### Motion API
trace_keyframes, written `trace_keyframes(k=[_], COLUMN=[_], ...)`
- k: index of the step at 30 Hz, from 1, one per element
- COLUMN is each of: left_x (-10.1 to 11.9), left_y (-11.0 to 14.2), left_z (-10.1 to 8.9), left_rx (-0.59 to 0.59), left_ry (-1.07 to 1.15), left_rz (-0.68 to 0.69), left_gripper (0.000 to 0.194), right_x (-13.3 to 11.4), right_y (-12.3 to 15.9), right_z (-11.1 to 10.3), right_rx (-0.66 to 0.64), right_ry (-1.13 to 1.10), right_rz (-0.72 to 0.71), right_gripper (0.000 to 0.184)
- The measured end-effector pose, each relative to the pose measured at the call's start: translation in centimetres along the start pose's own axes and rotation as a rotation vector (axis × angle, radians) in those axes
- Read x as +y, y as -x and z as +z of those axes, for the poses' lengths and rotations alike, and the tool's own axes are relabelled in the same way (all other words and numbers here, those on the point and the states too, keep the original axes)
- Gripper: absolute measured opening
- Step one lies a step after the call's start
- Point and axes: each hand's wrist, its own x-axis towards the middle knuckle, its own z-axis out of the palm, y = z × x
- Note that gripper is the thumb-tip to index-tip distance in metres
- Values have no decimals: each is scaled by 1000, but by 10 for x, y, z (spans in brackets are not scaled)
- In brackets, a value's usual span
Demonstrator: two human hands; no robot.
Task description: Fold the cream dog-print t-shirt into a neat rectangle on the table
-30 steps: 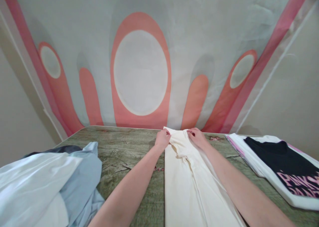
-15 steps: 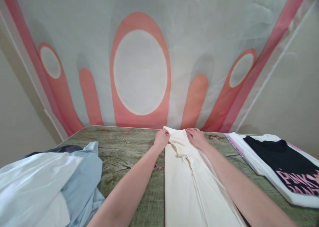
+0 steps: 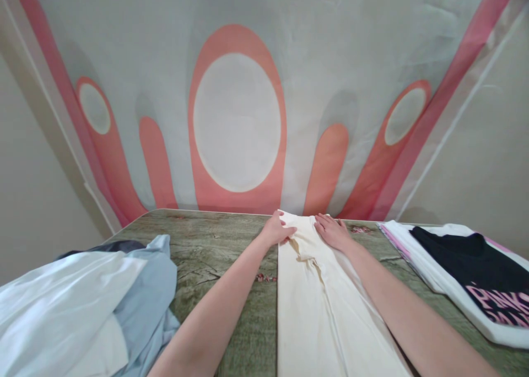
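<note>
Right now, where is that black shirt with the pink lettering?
In the head view the black shirt lies at the table's far right, on a folded white garment, to the right of the cream cloth.

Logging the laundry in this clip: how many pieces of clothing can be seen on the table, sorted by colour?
Cream: 1, the cream garment under both hands
White: 2, one in the left pile, one folded at right
Light blue: 1
Black: 1, the black shirt with pink print
Dark: 1, barely showing behind the pile
Total: 6
</note>
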Motion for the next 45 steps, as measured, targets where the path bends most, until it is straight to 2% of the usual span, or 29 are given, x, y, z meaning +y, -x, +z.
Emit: trace_keyframes(k=[4,10,13,18,22,27,30,32,38,42,45], left_x=[3,-2,-5,-6,-2,2,1,-1,-5,-5,-3], left_y=[5,1,-1,-1,1,1,0,-1,0,2,7], left_z=[8,26,29,26,22,23,24,24,20,18,16], left_rx=[-89,-18,12,-17,-44,-25,-67,-73,63,74,92], left_ry=[29,-34,-88,-116,-146,-30,94,118,-121,-265,-367], left_rz=[130,256,312,355,334,250,161,159,338,477,518], left_gripper=[79,61,54,50,44,32,32,33,26,21,16], right_x=[8,25,11,-50,-82,-80,-79,-80,-85,-84,-82], right_y=[5,23,34,65,90,97,96,98,105,106,107], right_z=[-2,-12,-24,-50,-59,-44,-38,-41,-56,-55,-52], right_rx=[-19,25,64,17,-30,33,72,87,131,91,62], right_ry=[38,95,73,-226,-356,-406,-425,-454,-536,-510,-487], right_rz=[6,41,-8,-310,-382,-278,-250,-248,-295,-341,-341], right_gripper=[42,39,38,32,25,21,19,14,14,15,16])
